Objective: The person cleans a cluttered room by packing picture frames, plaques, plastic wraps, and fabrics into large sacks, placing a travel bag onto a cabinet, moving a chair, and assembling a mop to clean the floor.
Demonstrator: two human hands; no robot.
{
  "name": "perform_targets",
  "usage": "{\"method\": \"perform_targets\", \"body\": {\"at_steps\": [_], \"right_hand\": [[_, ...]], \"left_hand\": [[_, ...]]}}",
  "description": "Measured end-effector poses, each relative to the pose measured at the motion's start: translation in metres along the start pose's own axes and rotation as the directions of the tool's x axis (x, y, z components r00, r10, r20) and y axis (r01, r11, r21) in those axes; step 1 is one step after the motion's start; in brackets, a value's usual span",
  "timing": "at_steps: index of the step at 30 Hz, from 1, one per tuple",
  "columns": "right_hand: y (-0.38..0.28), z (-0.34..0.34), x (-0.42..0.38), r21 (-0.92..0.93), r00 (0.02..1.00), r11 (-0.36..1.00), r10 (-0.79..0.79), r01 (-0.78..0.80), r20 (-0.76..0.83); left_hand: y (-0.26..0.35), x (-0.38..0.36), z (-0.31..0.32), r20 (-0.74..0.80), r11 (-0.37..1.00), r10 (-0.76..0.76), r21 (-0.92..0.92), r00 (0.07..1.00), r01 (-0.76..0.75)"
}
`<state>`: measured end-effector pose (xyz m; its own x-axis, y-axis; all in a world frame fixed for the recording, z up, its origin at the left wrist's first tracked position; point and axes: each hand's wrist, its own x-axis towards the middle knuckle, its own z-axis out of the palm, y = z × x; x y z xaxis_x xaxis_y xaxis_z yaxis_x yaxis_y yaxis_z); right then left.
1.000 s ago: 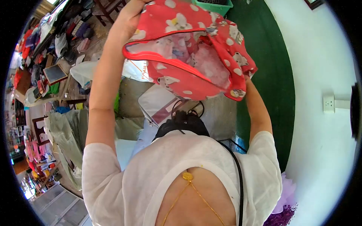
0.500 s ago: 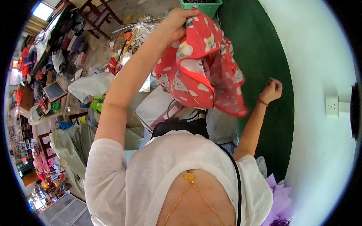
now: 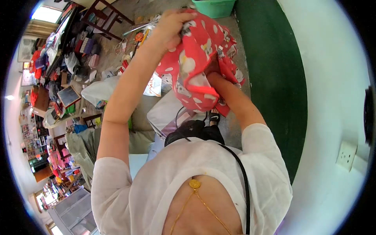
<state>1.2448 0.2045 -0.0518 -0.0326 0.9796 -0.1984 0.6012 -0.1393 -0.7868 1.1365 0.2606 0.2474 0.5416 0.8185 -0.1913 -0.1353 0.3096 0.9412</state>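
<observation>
Left hand [image 3: 172, 29]: gripped the red cloth [image 3: 199, 43] by its upper edge.
Right forearm [image 3: 237, 100]: ran into the cloth's opening; my right hand was hidden, its grip impossible to tell.
Red cloth: hung crumpled before me, white-spotted, with dog-like figures and a bright red rim.
Green bin [image 3: 214, 8]: stood beyond, contents out of sight.
Pale bag [image 3: 166, 111]: lay below, partly behind the cloth.
Dark chair [image 3: 102, 19]: stood far left.

A red, white-spotted cloth cover [image 3: 201, 47], apparently printed with animals, hangs rumpled and open in mid-air.
</observation>
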Motion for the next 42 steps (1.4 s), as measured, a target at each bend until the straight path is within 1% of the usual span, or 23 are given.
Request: {"method": "perform_targets", "body": {"at_steps": [2, 4, 6, 7, 8, 10, 12, 14, 15, 16, 18, 19, 20, 21, 22, 23, 24, 26, 30, 33, 37, 40, 42], "right_hand": [[0.010, -0.013, 0.000, 0.186, 1.000, 0.983, -0.001, 0.004, -0.019], [0.021, -0.030, -0.003, 0.355, 0.999, 0.935, 0.020, -0.006, -0.037], [0.030, -0.049, -0.002, 0.498, 0.997, 0.867, 0.047, -0.009, -0.063], [0.037, -0.063, 0.001, 0.562, 0.994, 0.827, 0.068, -0.012, -0.080], [0.042, -0.070, 0.000, 0.600, 0.992, 0.800, 0.087, -0.013, -0.094], [0.053, -0.089, 0.005, 0.668, 0.985, 0.744, 0.123, -0.013, -0.117], [0.064, -0.106, 0.007, 0.724, 0.978, 0.690, 0.163, -0.017, -0.132], [0.075, -0.117, 0.009, 0.758, 0.972, 0.652, 0.193, -0.024, -0.135], [0.080, -0.122, 0.009, 0.778, 0.968, 0.628, 0.211, -0.026, -0.138], [0.084, -0.125, 0.009, 0.791, 0.965, 0.611, 0.223, -0.029, -0.137], [0.094, -0.132, 0.007, 0.825, 0.957, 0.564, 0.255, -0.029, -0.141], [0.098, -0.134, 0.006, 0.836, 0.953, 0.548, 0.268, -0.030, -0.141], [0.101, -0.136, 0.006, 0.848, 0.948, 0.530, 0.286, -0.032, -0.142], [0.104, -0.138, 0.006, 0.857, 0.945, 0.514, 0.295, -0.034, -0.140], [0.107, -0.139, 0.008, 0.864, 0.943, 0.501, 0.306, -0.039, -0.134], [0.108, -0.142, 0.007, 0.873, 0.936, 0.485, 0.323, -0.040, -0.137], [0.112, -0.144, 0.006, 0.882, 0.930, 0.470, 0.337, -0.030, -0.148], [0.115, -0.151, 0.009, 0.891, 0.921, 0.454, 0.357, -0.023, -0.159], [0.109, -0.172, 0.025, 0.898, 0.898, 0.440, 0.390, 0.013, -0.204], [0.087, -0.201, 0.050, 0.882, 0.877, 0.463, 0.383, 0.091, -0.291], [0.028, -0.263, 0.103, 0.776, 0.846, 0.563, 0.233, 0.284, -0.479], [-0.033, -0.303, 0.155, 0.633, 0.799, 0.629, 0.031, 0.451, -0.601], [-0.070, -0.310, 0.195, 0.522, 0.752, 0.654, -0.110, 0.547, -0.651]], "left_hand": [[-0.004, 0.024, -0.020, -0.054, 0.997, 0.053, -0.053, 0.997, -0.056], [-0.001, 0.027, -0.006, -0.081, 0.993, 0.048, -0.108, 0.996, -0.056], [-0.004, 0.033, 0.002, -0.088, 1.000, 0.000, 0.000, 0.996, 0.000], [-0.005, 0.032, 0.020, 0.007, 0.999, 0.014, -0.046, 1.000, -0.014], [-0.004, 0.030, 0.036, 0.010, 0.999, 0.008, -0.050, 1.000, -0.007], [-0.002, 0.032, 0.063, 0.119, 0.997, -0.016, -0.076, 0.993, 0.025], [0.004, 0.032, 0.078, 0.136, 0.999, -0.034, -0.021, 0.990, 0.037], [0.026, 0.026, 0.100, 0.085, 0.996, 0.087, -0.016, 0.993, -0.086], [0.046, 0.022, 0.108, 0.085, 0.996, 0.094, -0.011, 0.992, -0.093], [0.070, 0.015, 0.114, 0.180, 0.988, 0.040, -0.153, 0.983, -0.013], [0.086, 0.007, 0.113, 0.279, 0.959, 0.004, -0.273, 0.960, 0.075], [0.084, 0.004, 0.111, 0.251, 0.937, 0.330, 0.032, 0.910, -0.348], [0.087, 0.010, 0.104, 0.380, 0.716, 0.555, 0.234, 0.740, -0.658], [0.090, 0.015, 0.097, 0.472, 0.358, 0.727, 0.359, 0.499, -0.862], [0.093, 0.013, 0.090, 0.443, 0.311, 0.765, 0.382, 0.468, -0.870], [0.096, 0.011, 0.082, 0.381, 0.363, 0.774, 0.386, 0.505, -0.848], [0.098, 0.005, 0.072, 0.270, 0.485, 0.761, 0.367, 0.590, -0.794], [0.105, 0.005, 0.050, 0.124, 0.581, 0.749, 0.350, 0.651, -0.735], [0.125, 0.023, 0.009, -0.019, 0.638, 0.737, 0.347, 0.675, -0.687], [0.144, 0.044, -0.017, -0.083, 0.666, 0.726, 0.335, 0.683, -0.666], [0.163, 0.072, -0.025, -0.143, 0.697, 0.706, 0.309, 0.694, -0.647], [0.175, 0.085, -0.015, -0.176, 0.730, 0.676, 0.291, 0.716, -0.618], [0.174, 0.100, -0.011, -0.232, 0.783, 0.616, 0.281, 0.753, -0.555]]}}
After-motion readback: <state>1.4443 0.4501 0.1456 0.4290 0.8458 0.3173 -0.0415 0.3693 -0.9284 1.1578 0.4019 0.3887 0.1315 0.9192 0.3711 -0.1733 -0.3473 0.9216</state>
